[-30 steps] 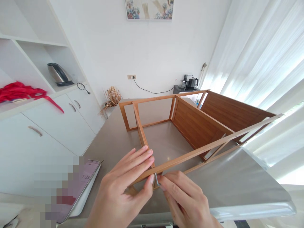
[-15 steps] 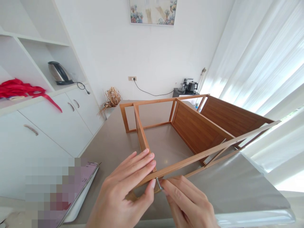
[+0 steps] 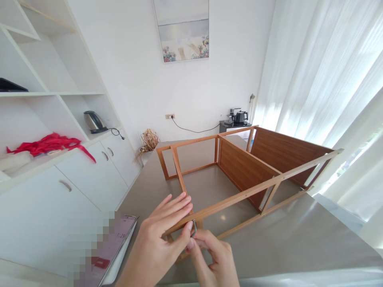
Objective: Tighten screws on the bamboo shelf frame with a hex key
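Observation:
A wooden shelf frame (image 3: 230,204) lies on its side on the table, with brown panels between its rails. My left hand (image 3: 161,239) holds the frame's near corner, fingers laid over the crosspiece and rail, thumb beside the bolt spot. Between thumb and fingers of my right hand (image 3: 214,255) is a small bent hex key (image 3: 194,229). Its upper end meets the outer face of the near rail, close to my left thumb. The fastener itself is hidden.
The grey-covered table (image 3: 287,243) carries the frame. A phone (image 3: 112,247) rests on a white holder at the left. White cabinets (image 3: 80,191) stand left, with a kettle (image 3: 95,122) and red cloth (image 3: 49,143) on their shelf. Dried plants (image 3: 149,140) and a coffee maker (image 3: 237,115) are behind.
The view has tilted up and turned left. My right hand has shifted its grip below the hex key, which is turned to a different angle. My left hand stays on the frame corner.

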### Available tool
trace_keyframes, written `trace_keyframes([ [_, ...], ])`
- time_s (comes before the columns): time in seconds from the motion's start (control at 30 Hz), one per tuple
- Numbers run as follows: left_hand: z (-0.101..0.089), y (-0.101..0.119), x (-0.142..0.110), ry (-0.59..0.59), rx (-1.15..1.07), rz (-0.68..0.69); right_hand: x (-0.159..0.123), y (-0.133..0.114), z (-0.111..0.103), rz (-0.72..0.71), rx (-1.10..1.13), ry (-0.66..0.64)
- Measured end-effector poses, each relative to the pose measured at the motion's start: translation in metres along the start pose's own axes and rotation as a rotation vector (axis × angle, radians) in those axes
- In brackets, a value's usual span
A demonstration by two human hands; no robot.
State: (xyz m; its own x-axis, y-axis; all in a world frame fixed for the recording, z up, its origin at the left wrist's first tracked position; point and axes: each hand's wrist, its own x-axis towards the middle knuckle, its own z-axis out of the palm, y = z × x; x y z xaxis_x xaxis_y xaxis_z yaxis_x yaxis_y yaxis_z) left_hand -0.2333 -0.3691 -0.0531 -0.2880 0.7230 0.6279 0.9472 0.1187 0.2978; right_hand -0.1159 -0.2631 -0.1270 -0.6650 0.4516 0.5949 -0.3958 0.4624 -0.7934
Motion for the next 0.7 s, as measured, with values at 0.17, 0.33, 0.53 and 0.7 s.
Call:
trace_keyframes([
  [0.17,0.000,0.000,-0.002,-0.024,-0.056,-0.057,-0.002,0.001,-0.005,-0.082,0.009,0.042],
  [0.33,0.001,0.004,-0.003,-0.006,-0.070,-0.070,0.001,-0.007,-0.034,-0.236,-0.074,-0.033],
  [0.53,0.001,0.006,-0.003,0.000,-0.078,-0.066,0.022,-0.012,-0.057,-0.315,-0.342,-0.170],
  [0.7,0.001,0.005,-0.003,-0.009,-0.081,-0.086,0.029,-0.005,-0.060,-0.412,-0.386,-0.219],
])
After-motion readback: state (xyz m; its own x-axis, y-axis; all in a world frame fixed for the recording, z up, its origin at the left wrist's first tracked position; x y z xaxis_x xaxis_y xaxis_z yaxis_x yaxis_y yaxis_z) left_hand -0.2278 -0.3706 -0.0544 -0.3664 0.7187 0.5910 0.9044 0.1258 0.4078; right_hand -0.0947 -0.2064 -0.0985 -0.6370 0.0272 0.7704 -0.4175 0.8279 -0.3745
